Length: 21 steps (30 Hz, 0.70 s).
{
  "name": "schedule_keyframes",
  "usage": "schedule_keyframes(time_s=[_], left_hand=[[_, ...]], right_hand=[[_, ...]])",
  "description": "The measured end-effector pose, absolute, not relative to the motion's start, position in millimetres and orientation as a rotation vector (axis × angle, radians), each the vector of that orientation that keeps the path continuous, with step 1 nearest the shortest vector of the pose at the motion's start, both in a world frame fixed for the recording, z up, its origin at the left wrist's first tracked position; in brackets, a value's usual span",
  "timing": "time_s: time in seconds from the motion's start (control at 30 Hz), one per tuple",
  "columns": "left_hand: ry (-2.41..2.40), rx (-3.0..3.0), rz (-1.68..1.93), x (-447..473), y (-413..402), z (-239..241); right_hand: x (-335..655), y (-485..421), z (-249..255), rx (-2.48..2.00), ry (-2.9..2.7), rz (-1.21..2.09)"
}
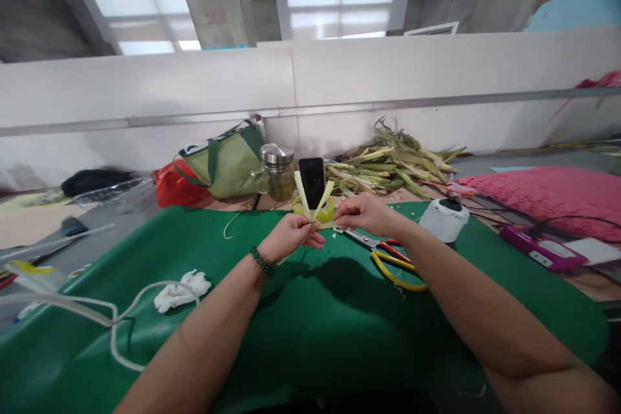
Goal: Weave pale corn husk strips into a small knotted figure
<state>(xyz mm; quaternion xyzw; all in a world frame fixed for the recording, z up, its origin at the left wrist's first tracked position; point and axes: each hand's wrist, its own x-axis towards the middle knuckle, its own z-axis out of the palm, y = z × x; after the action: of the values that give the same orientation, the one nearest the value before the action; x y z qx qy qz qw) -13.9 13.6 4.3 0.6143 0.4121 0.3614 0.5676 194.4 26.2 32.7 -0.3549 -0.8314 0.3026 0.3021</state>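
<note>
Pale green strips of plant leaf or husk (323,199) fan upward from the fingers of my left hand (294,233), which pinches them where they meet. A green bead bracelet (261,260) circles that wrist. My right hand (361,212) is closed on the end of a strip that runs sideways from the bunch. Under the right forearm lie scissors (388,259) with red and yellow handles, blades toward the hands. A dark phone (312,182) stands upright just behind the strips, with a roll of yellow-green tape (326,210) at its foot.
A green mat (334,336) covers the table. Behind it stand a lidded glass jar (280,174), a green bag (228,165) and a heap of dry stalks (402,158). Crumpled tissue (182,291) and a white cable (114,336) lie left; a white container (444,220) and purple power strip (543,247) right.
</note>
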Motion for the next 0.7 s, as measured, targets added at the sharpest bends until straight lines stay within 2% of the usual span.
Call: schedule_keyframes(time_s=[0.4,0.53,0.7], left_hand=[[0.894,1.238,0.842,-12.9,9.7,11.5],[0.875,1.272,0.812,-14.6,10.1,10.5],[0.906,1.177,0.961,-8.6,10.8,8.7]], right_hand=[[197.6,27.8,32.7,-1.045,-2.193,0.719],[199.8,29.5,32.5,-1.005,-1.981,0.917],[196.1,32.6,37.1,-0.827,-1.291,1.349]])
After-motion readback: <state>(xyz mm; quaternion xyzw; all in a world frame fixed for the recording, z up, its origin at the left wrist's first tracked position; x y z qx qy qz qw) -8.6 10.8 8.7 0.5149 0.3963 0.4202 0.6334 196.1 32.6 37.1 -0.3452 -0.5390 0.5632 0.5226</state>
